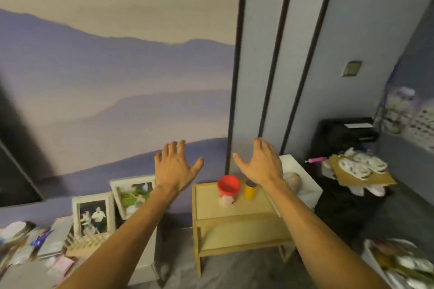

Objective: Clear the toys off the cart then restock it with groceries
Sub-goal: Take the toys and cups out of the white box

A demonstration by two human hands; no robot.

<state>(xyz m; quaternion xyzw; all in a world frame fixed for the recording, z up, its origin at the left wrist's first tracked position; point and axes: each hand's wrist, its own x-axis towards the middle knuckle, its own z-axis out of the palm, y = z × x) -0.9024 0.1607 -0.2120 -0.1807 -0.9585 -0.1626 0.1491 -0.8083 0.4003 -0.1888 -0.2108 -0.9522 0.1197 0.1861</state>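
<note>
Mural wall (117, 73), left hand (175, 168), right hand (260, 164) spread apart, cart (234, 204) below them

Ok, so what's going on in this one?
A person holds both hands up, empty, fingers spread: the left hand and the right hand hover above a small wooden cart, touching nothing. On the cart's top shelf stand a red-lidded tub and a yellow container, side by side. No toys show on the cart, so restocking appears under way.
</note>
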